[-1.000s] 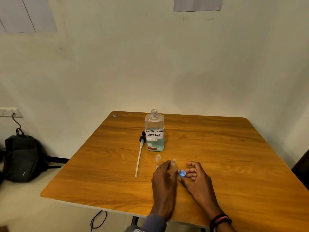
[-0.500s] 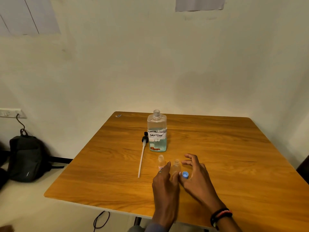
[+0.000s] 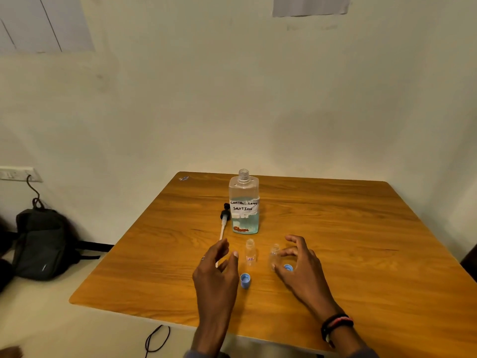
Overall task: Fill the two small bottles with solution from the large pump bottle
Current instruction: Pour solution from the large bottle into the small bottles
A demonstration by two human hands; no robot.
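Nearest the front edge of the table, the left hand hovers with fingers relaxed and apart, holding nothing. The right hand arches over the wood, fingers curved and spread, with no visible grip. The left cap, blue, lies between the hands. The right cap, also blue, lies under that arch just beside the thumb; contact cannot be confirmed.

Just beyond, mid-table, both task bottles stand upright and uncapped: the left small bottle, bearing a small red mark, and the right small bottle. Farther toward the back edge, the large bottle stands upright with its neck open, roughly half full of bluish solution. Its pump lies flat just beside it on the left.

Assessment: preparation appears complete, with all three vessels open. Filling appears not yet begun, and recapping remains.

Limitations: clear plastic makes the small bottles' levels hard to read. The pump tube's near end passes behind the left hand. A small object at the far-left corner cannot be identified.
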